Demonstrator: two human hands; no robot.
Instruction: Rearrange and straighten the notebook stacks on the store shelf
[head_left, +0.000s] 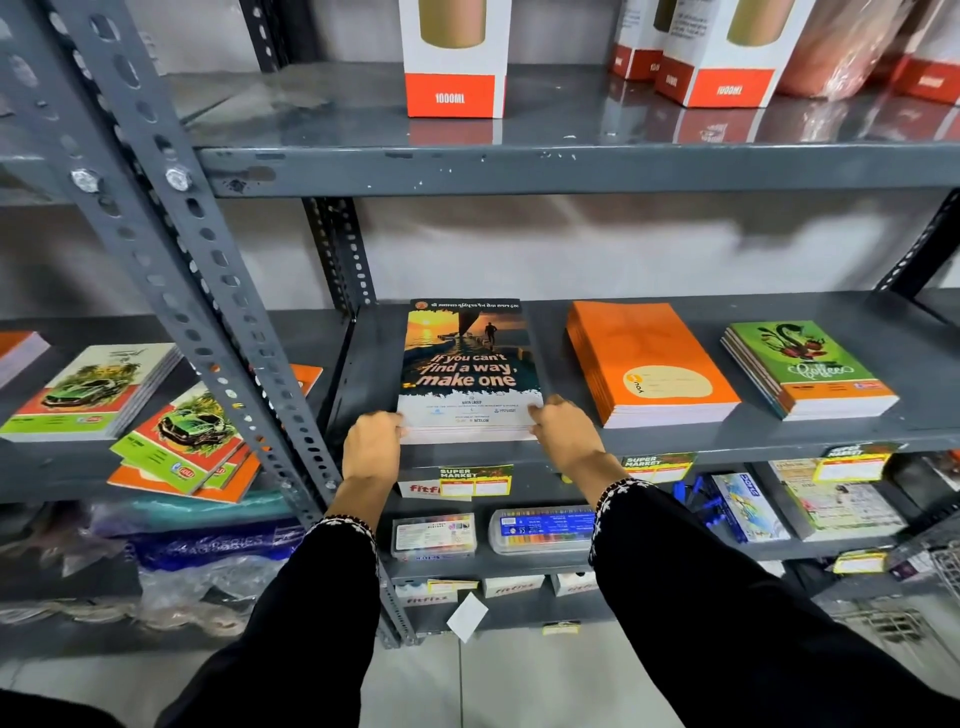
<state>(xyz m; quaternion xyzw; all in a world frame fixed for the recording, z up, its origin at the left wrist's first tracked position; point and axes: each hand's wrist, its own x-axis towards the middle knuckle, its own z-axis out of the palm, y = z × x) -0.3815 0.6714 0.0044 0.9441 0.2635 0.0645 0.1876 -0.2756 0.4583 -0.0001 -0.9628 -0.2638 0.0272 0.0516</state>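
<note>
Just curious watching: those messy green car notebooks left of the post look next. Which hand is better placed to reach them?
Probably the left hand: it grips the sunset stack's left corner, nearest the fanned car notebooks.

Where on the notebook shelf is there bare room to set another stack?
Bare shelf between the sunset-cover stack, held by left hand and right hand, and the orange stack; also right of the green stack. The left bay's car-cover notebooks are crowded.

Single head cam, wide-angle, looks fwd and down, close on grey slotted-steel store shelf (727, 436); floor at btm.
</note>
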